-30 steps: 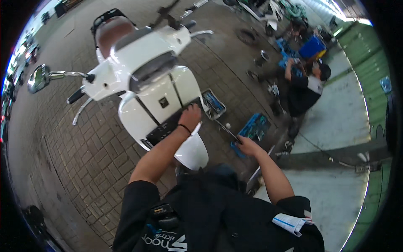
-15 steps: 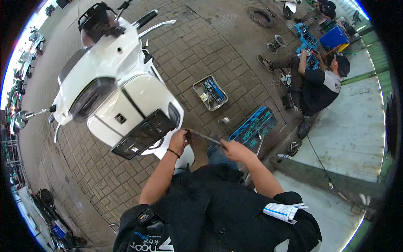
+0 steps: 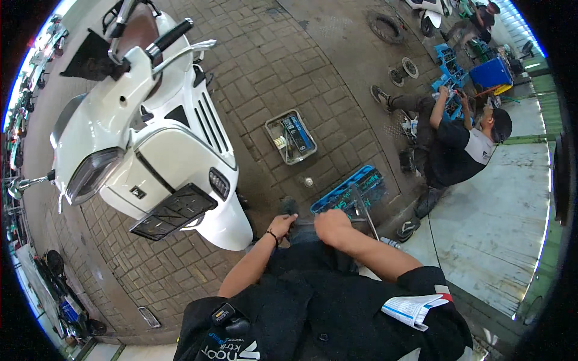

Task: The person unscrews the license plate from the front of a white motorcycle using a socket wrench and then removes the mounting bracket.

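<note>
My left hand [image 3: 280, 227] is closed low in front of me, beside the white front mudguard of a scooter [image 3: 223, 228]; what it grips is too small to make out. My right hand [image 3: 332, 227] is curled round a metal tool [image 3: 362, 219], mostly hidden by the hand, near an open blue toolbox [image 3: 340, 194]. The scooter has a black plate [image 3: 173, 212] on its front. Beyond my hands lie a metal tray [image 3: 290, 137] with tools and blue-black items, and a small silver cylinder [image 3: 308, 182].
A co-worker [image 3: 457, 150] in black and grey sits at the right by blue crates [image 3: 448, 75], another person [image 3: 481, 21] behind. A tyre [image 3: 385, 29], wheel hubs [image 3: 403, 71] and a blue bin [image 3: 490, 75] stand farther back. A pale metal wall [image 3: 512, 228] borders the right side.
My left hand has come away from the scooter's front, down and rightward toward my body. My right hand has drawn back lower. The view has swung, so the scooter appears farther left.
</note>
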Motion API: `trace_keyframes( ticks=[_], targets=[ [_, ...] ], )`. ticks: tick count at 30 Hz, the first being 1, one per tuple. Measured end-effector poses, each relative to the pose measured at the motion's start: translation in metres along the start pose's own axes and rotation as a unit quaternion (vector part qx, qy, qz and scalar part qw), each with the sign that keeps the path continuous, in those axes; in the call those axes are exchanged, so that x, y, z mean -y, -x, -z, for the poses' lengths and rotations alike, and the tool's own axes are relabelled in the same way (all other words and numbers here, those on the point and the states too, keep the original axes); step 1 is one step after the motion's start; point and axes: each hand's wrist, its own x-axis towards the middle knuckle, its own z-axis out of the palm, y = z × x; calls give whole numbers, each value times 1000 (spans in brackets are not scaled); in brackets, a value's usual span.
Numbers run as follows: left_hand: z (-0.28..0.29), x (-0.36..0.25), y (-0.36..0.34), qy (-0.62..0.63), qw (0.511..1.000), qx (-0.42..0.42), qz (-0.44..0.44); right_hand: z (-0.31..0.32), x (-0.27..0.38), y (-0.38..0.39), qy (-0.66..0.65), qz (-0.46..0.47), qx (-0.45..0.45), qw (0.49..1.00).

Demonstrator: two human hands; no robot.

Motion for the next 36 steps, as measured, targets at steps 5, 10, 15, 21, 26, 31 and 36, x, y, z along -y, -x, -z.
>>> trace_keyframes(
  ticks=[5,10,15,21,26,31,36],
  targets=[
    [-5,-15,-31,29,999,12,-27,5,-39,-10,-9,-9,35,999],
    [11,-45,-41,216,968,122,-41,-2,-91,-13,-112,-36,10,993],
    [12,-85,-23,248,953,153,-86,-22,-128,0,-207,-16,-30,978],
    [-7,-104,-16,215,967,109,-87,-30,-147,12,-285,4,-55,957],
    [-17,-86,-29,195,968,102,-120,-38,-152,14,-288,9,-71,955],
    [-23,-73,-33,149,974,74,-151,-42,-148,17,-332,-2,-45,942],
    [-11,-66,-45,267,946,68,-169,-65,-154,13,-407,-29,-26,912]
  ],
)
